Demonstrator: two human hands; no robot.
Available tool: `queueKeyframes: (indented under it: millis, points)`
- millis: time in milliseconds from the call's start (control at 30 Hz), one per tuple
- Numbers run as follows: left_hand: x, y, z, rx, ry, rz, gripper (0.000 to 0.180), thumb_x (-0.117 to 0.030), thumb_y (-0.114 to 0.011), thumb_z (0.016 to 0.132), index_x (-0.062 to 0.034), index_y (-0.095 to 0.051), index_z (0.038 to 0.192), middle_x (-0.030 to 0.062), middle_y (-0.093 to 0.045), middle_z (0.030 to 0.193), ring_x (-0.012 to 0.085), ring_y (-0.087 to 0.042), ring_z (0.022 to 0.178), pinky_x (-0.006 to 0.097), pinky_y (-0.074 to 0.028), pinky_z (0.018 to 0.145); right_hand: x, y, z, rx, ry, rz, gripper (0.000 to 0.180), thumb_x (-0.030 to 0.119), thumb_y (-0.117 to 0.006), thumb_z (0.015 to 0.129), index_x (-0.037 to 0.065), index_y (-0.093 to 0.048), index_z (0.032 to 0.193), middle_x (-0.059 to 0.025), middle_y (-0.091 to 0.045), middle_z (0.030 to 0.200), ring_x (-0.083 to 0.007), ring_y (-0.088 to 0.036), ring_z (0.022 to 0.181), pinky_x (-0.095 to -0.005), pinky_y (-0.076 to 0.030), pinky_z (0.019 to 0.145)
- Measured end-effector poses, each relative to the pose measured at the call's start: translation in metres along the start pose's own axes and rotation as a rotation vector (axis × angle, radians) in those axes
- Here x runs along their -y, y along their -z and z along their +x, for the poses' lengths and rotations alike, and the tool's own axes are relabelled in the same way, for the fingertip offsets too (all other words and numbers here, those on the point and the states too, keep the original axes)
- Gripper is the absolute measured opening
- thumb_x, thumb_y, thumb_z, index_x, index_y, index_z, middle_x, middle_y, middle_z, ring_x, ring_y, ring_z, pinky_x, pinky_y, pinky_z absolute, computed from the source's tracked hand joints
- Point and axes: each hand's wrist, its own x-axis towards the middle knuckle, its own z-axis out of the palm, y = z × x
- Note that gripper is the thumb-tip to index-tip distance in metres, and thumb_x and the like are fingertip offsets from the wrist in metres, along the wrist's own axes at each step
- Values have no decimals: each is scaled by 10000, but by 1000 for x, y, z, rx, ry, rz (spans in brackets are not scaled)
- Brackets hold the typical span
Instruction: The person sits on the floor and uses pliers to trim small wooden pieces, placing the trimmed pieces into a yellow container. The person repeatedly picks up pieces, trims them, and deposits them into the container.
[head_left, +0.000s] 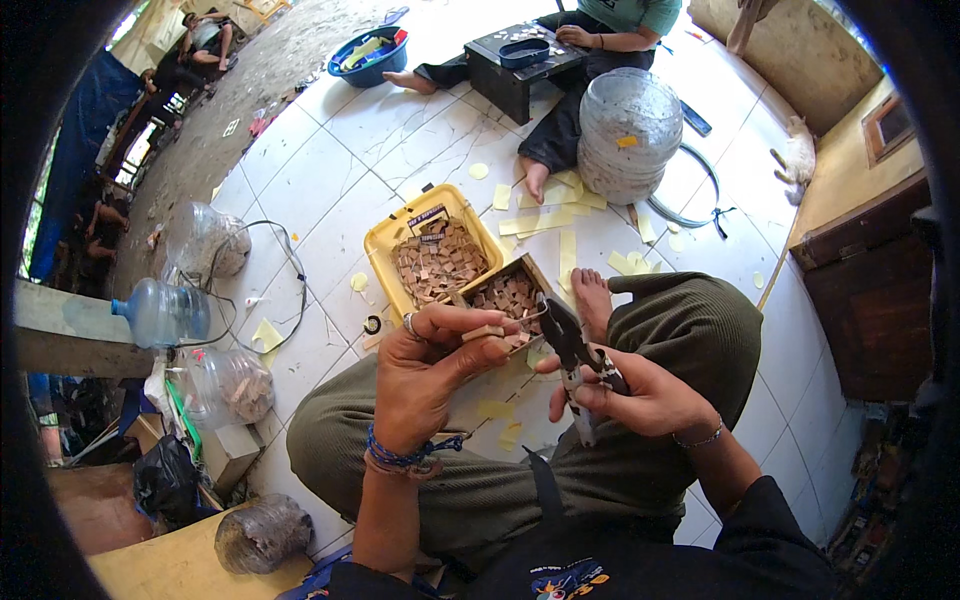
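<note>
Hands meet over our lap: our left hand (432, 365), fingers curled shut, pinches a small tan piece (483, 332) just above the wooden box (512, 292), beside the yellow tray (395, 240). Our right hand (640, 392) grips pliers (572, 352), jaws at the piece. We judge nipping comes next, needing steady alignment.

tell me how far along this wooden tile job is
Done, apparently: a small wooden box holds some tiles. In hand: the left hand pinches one wooden piece while the right hand works pliers at it. Left: the yellow tray holds a full heap of tiles, so plenty likely remains.
</note>
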Motion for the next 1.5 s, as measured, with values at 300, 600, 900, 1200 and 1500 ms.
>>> queueKeyframes:
  millis: [300,600,900,1200,1500]
  points:
    - [1,-3,-1,-83,113,-21,306,-112,-685,1020,-26,-601,1302,162,-743,1147,201,-746,959,355,-639,850,-9,-2,6,-350,176,-181,432,76,-543,1079,27,-490,1504,-74,-746,1189,-106,-631,991,-285,-498,898]
    - [16,-4,-1,92,291,-459,264,-222,-608,1082,-62,-566,1288,155,-727,1174,193,-729,991,352,-611,901,-25,5,9,-608,406,-990,748,-145,-693,762,80,-571,1465,-141,-698,1175,-294,-672,972,-389,-528,860]
    - [18,-11,-2,167,401,-458,278,-218,-591,1092,-67,-535,1319,135,-719,1172,181,-701,1030,349,-583,920,-33,7,8,-728,494,-1126,868,-175,-675,638,109,-592,1455,-129,-670,1176,-333,-655,1022,-438,-515,875]
    - [16,-11,-3,151,436,-409,263,-227,-596,1092,-73,-544,1298,130,-720,1170,171,-694,1012,327,-570,913,-34,8,7,-733,490,-1138,882,-182,-669,639,126,-590,1462,-128,-661,1175,-331,-648,1026,-436,-519,876]
    - [15,-11,-2,144,440,-392,260,-238,-600,1091,-80,-552,1292,118,-725,1157,161,-692,995,308,-559,878,-34,7,7,-734,476,-1162,891,-183,-657,625,127,-589,1457,-125,-659,1139,-325,-645,1007,-433,-514,869]
